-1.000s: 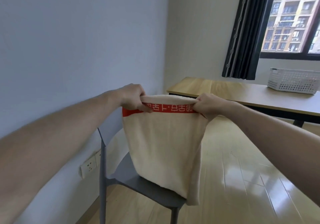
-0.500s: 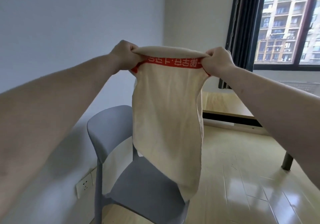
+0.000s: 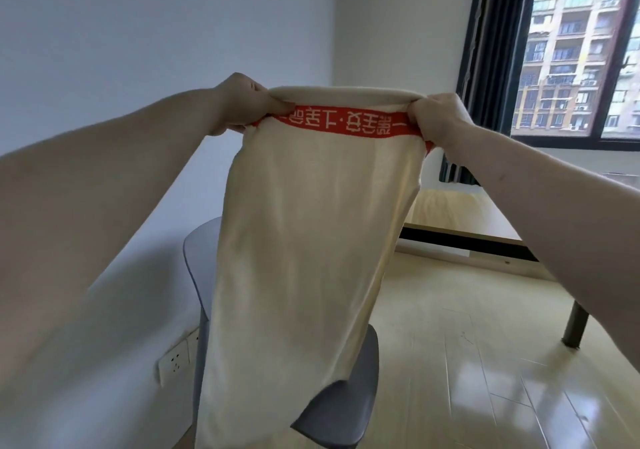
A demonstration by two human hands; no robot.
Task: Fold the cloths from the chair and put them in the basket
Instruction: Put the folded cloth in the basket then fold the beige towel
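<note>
A cream cloth [image 3: 304,258] with a red band of white lettering along its top hangs in the air in front of me. My left hand [image 3: 242,103] grips its top left corner and my right hand [image 3: 438,116] grips its top right corner, stretching the upper edge flat. The cloth drapes down over the grey chair [image 3: 349,410], hiding most of the seat and backrest. The basket is hidden behind my right forearm.
A wooden table [image 3: 450,213] with a dark metal leg [image 3: 576,324] stands at the right under a window with a dark curtain [image 3: 491,67]. A white wall with a socket [image 3: 175,365] runs along the left. Glossy wooden floor lies at the lower right.
Both hands have lifted the cloth higher and held it wider, away from the chair. My view has tilted, so the basket on the table dropped out of sight.
</note>
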